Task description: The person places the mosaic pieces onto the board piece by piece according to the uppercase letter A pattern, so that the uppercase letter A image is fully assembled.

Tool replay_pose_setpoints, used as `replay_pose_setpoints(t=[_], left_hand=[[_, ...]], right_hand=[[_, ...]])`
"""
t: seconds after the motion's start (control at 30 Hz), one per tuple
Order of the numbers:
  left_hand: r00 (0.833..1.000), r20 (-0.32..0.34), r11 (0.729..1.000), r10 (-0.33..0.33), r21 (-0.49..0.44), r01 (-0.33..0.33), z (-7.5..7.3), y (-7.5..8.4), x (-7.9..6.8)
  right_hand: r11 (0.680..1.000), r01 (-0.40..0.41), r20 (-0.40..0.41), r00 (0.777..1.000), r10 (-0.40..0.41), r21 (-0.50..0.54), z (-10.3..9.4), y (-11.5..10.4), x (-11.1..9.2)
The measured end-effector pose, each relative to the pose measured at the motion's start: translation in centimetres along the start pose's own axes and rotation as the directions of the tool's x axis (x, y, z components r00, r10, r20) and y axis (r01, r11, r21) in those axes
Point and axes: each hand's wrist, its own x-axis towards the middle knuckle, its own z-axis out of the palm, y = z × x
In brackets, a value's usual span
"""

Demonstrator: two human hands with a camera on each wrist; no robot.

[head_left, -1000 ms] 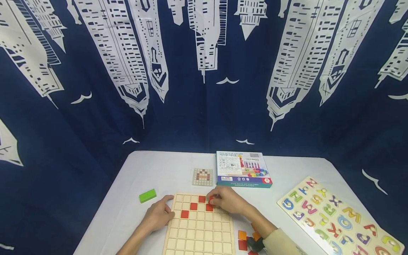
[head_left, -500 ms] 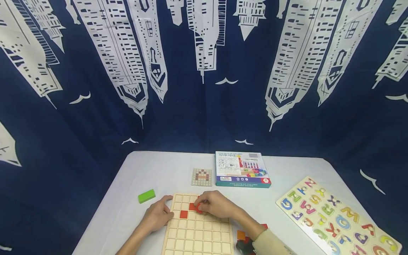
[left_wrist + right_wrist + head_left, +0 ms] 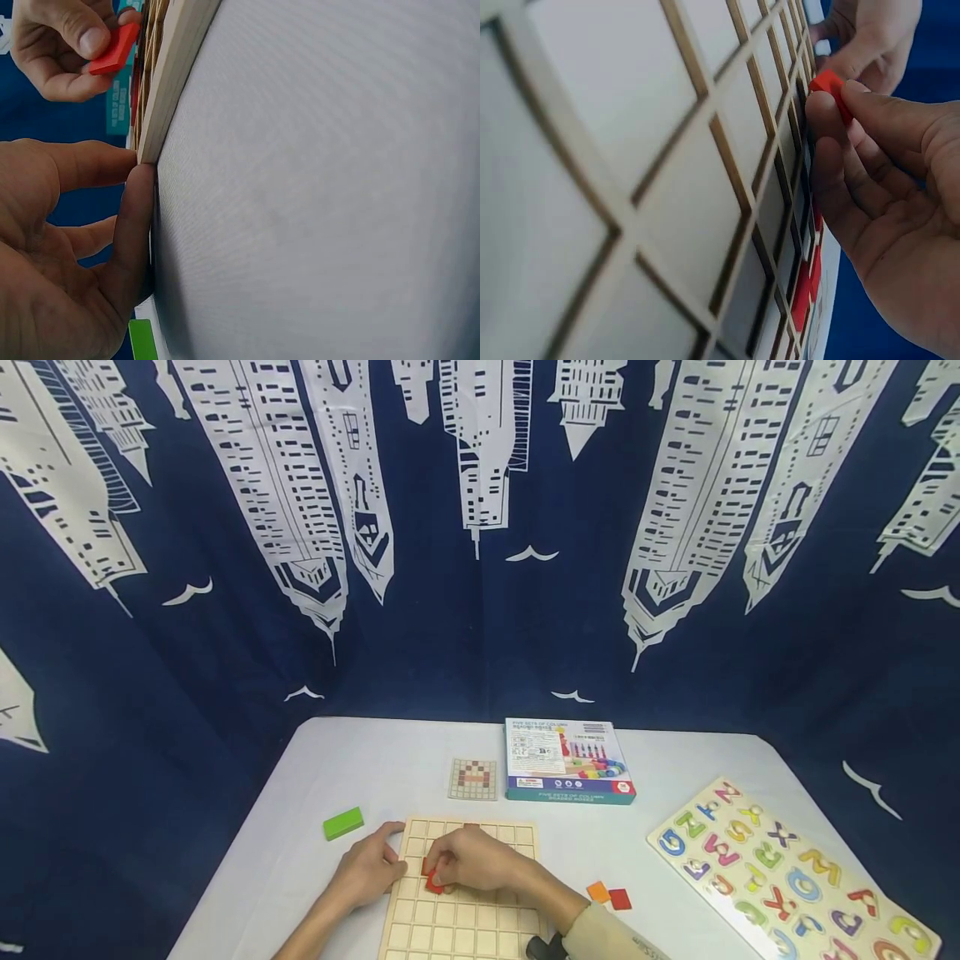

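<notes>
A wooden grid board (image 3: 442,938) lies at the front of the table, several red square tiles set in its upper cells. My left hand (image 3: 367,864) holds the board's left edge near the far corner, thumb and finger against the wood in the left wrist view. Over the left part of the grid, my right hand (image 3: 480,860) pinches a red tile (image 3: 434,882) between thumb and fingers. The right wrist view shows this red tile (image 3: 829,82) tilted at the fingertips. My right hand and forearm hide part of the grid and its tiles.
Beyond the board lie a small pattern card (image 3: 473,779) and a flat box (image 3: 568,762). A green block (image 3: 343,823) is at left. An orange tile (image 3: 597,892) and a loose red tile (image 3: 620,899) lie right, near an alphabet puzzle board (image 3: 787,877).
My right hand has moved left and nearer across the board, carrying the red tile from the upper cells to the left columns. My left hand has stayed at the edge.
</notes>
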Motion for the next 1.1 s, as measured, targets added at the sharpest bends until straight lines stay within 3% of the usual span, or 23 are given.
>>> replay_pose_setpoints(t=[0.63, 1.1], left_hand=[[1.0, -0.003, 1.0, -0.012, 0.02, 0.012, -0.1, -0.1, 0.1], [1.0, -0.007, 1.0, -0.012, 0.009, 0.012, -0.2, 0.2, -0.1]], right_hand=[[0.968, -0.015, -0.038, 0.999, 0.006, -0.249, 1.5, -1.7, 1.1], [0.968, -0.032, -0.045, 0.999, 0.022, -0.247, 1.8, -1.9, 1.0]])
